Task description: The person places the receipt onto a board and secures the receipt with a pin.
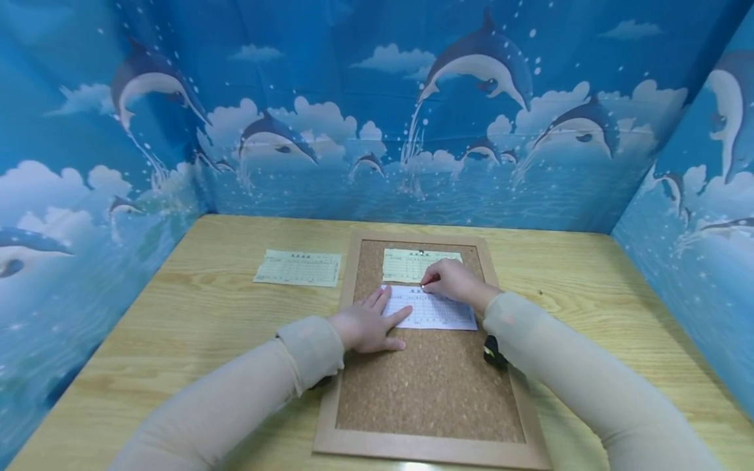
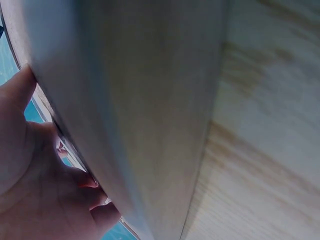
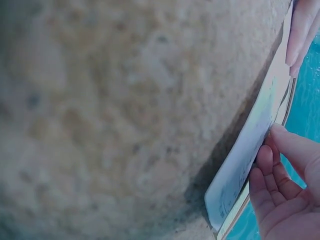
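Observation:
A white printed form [image 1: 438, 313] lies on a wood-framed corkboard [image 1: 430, 392], just below a pale yellow form [image 1: 399, 267] that has a small shiny thumbtack [image 1: 421, 252] at its top. My left hand [image 1: 368, 325], fingers spread, presses the white form's left end against the cork. At the white form's top edge, my right hand [image 1: 456, 282] pinches a tiny thumbtack [image 1: 423, 286], mostly hidden by the fingertips. In the right wrist view, the white form [image 3: 245, 150] tilts off the cork at its near edge, beside the curled fingers of my right hand [image 3: 287, 182].
Another pale yellow form [image 1: 298, 269] lies on the wooden table [image 1: 224, 327], left of the board. A tiny dark item [image 1: 540, 292] sits on the table to the right. Dolphin-print curtains [image 1: 365, 118] enclose the back and sides.

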The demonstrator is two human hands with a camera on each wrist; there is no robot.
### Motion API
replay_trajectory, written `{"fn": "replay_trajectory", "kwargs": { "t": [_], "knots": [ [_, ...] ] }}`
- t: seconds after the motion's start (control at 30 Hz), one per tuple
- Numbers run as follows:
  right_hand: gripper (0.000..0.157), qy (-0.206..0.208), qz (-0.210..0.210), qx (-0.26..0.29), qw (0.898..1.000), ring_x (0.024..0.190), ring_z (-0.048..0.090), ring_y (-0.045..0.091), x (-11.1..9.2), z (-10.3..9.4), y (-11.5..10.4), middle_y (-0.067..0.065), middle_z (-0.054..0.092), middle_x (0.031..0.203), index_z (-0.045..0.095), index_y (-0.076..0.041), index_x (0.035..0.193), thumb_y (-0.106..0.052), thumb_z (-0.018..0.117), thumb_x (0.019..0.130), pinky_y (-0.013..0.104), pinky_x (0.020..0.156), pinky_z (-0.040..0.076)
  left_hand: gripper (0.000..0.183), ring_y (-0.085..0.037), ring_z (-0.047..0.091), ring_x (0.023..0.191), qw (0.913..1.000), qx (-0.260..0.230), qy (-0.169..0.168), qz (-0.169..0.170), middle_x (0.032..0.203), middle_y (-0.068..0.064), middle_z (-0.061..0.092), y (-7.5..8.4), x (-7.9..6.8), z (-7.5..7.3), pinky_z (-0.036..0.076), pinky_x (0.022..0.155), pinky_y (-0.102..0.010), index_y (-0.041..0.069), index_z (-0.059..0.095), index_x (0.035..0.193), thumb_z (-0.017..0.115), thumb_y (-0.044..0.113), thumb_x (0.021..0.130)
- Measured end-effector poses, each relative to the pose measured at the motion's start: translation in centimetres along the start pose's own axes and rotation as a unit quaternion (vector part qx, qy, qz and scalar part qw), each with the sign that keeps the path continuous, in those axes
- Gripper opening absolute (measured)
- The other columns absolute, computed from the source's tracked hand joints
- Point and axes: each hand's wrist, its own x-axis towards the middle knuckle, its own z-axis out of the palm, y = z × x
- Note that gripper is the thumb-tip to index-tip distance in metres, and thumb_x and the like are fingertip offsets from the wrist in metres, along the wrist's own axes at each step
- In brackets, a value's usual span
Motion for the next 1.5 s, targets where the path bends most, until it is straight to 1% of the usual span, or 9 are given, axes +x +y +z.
{"fn": "replay_trajectory", "kwargs": {
  "t": [0.37,0.5,0.6,0.77,0.97,1.2,1.37,1.5],
  "knots": [
    [0.006,0.003,0.000,-0.002,1.000,0.079,0.061,0.014,-0.08,0.11,0.07,0.000,0.068,0.085,0.073,-0.009,0.089,-0.010,0.067,0.087,0.033,0.072,0.050,0.071,-0.025,-0.008,0.141,1.0000,-0.001,-0.003,-0.002,0.155,-0.010,-0.012,0.06,-0.18,-0.01,0.013,0.112,-0.044,0.042,0.005,0.148,0.034,0.067,0.088],
    [0.007,0.006,0.003,0.001,1.000,0.080,0.061,0.015,-0.06,0.03,0.03,0.001,0.068,0.085,0.073,-0.009,0.089,-0.009,0.066,0.087,0.033,0.073,0.050,0.071,-0.026,-0.008,0.141,1.0000,0.001,0.001,-0.002,0.155,-0.010,-0.012,0.08,-0.19,-0.13,0.013,0.111,-0.044,0.042,0.006,0.148,0.034,0.066,0.088],
    [0.006,0.008,0.005,0.001,1.000,0.080,0.061,0.014,-0.06,-0.15,0.04,0.001,0.068,0.085,0.073,-0.008,0.088,-0.009,0.066,0.087,0.033,0.073,0.050,0.071,-0.026,-0.007,0.141,1.0000,0.003,0.006,0.004,0.155,-0.011,-0.011,0.16,-0.09,-0.21,0.013,0.111,-0.045,0.041,0.006,0.148,0.034,0.066,0.089],
    [0.006,0.004,0.000,-0.003,1.000,0.079,0.061,0.014,0.00,-0.33,0.17,0.001,0.068,0.084,0.072,-0.008,0.088,-0.009,0.066,0.087,0.033,0.073,0.050,0.071,-0.027,-0.007,0.141,0.9999,0.004,0.007,0.008,0.155,-0.011,-0.011,0.21,0.06,-0.29,0.013,0.111,-0.045,0.040,0.006,0.149,0.034,0.066,0.089],
    [0.006,-0.004,-0.009,-0.004,1.000,0.078,0.060,0.013,0.02,-0.27,-0.01,0.001,0.068,0.084,0.072,-0.008,0.087,-0.009,0.066,0.087,0.033,0.072,0.050,0.071,-0.026,-0.008,0.141,1.0000,0.000,-0.002,-0.005,0.155,-0.010,-0.012,0.25,-0.16,-0.30,0.011,0.112,-0.044,0.042,0.006,0.148,0.034,0.067,0.088],
    [0.005,-0.003,0.002,-0.005,1.000,0.077,0.059,0.012,0.21,-0.06,-0.16,0.000,0.067,0.084,0.072,-0.010,0.085,-0.010,0.066,0.087,0.032,0.072,0.049,0.071,-0.026,-0.008,0.141,1.0000,0.000,0.000,-0.006,0.155,-0.011,-0.012,0.12,-0.20,-0.10,0.011,0.112,-0.044,0.041,0.006,0.148,0.033,0.067,0.088],
    [0.006,-0.006,-0.002,-0.011,1.000,0.078,0.059,0.013,0.12,-0.12,-0.27,0.000,0.067,0.084,0.071,-0.009,0.085,-0.009,0.066,0.087,0.033,0.073,0.049,0.071,-0.026,-0.007,0.141,1.0000,0.005,0.004,-0.002,0.155,-0.011,-0.011,0.09,-0.24,-0.03,0.011,0.112,-0.044,0.040,0.007,0.149,0.033,0.066,0.088],
    [0.006,-0.010,0.004,-0.011,1.000,0.078,0.059,0.013,0.08,-0.20,-0.36,0.000,0.067,0.084,0.071,-0.009,0.085,-0.010,0.066,0.087,0.034,0.073,0.049,0.071,-0.026,-0.007,0.141,1.0000,0.003,0.002,-0.002,0.155,-0.011,-0.011,0.15,-0.37,-0.14,0.012,0.112,-0.044,0.040,0.007,0.149,0.034,0.066,0.088]
  ]
}}
